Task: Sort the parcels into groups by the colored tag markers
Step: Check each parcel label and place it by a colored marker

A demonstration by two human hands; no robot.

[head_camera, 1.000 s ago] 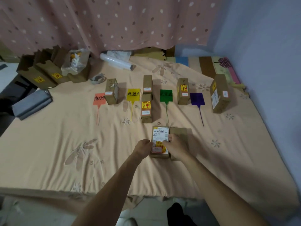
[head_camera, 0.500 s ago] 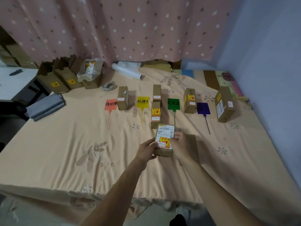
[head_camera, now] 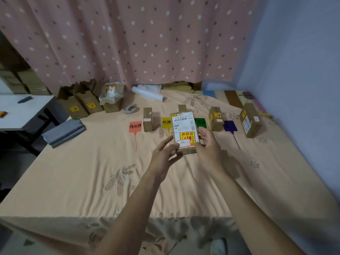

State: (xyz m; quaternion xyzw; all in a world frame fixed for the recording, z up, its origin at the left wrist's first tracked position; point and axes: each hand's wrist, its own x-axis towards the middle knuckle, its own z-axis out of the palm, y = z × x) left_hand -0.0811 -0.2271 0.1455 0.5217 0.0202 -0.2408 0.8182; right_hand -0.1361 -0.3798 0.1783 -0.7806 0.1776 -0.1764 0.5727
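Note:
I hold a brown parcel [head_camera: 184, 132] with a white shipping label, a yellow fragile sticker and a red-edged sticker up above the bed. My left hand [head_camera: 165, 153] grips its lower left side, my right hand [head_camera: 208, 146] its right side. Beyond it four tag markers lie in a row: orange [head_camera: 135, 126], yellow [head_camera: 166, 122], green [head_camera: 201, 122] and purple [head_camera: 230, 126]. A parcel [head_camera: 148, 119] stands beside the orange tag, one [head_camera: 182, 108] behind the held parcel, one [head_camera: 215, 118] by the green tag, one [head_camera: 250, 122] right of the purple tag.
The peach bedspread [head_camera: 92, 172] covers the bed. Open cardboard boxes [head_camera: 81, 105] stand at the back left with a plastic roll [head_camera: 149, 92] and tape [head_camera: 131, 109]. A folded grey cloth [head_camera: 64, 132] lies at the left edge. Another brown parcel [head_camera: 229, 162] lies beneath my right forearm.
Both hands lifted the labelled parcel off the bed and raised it toward the camera. The view tilted up, so the tags now sit behind the parcel.

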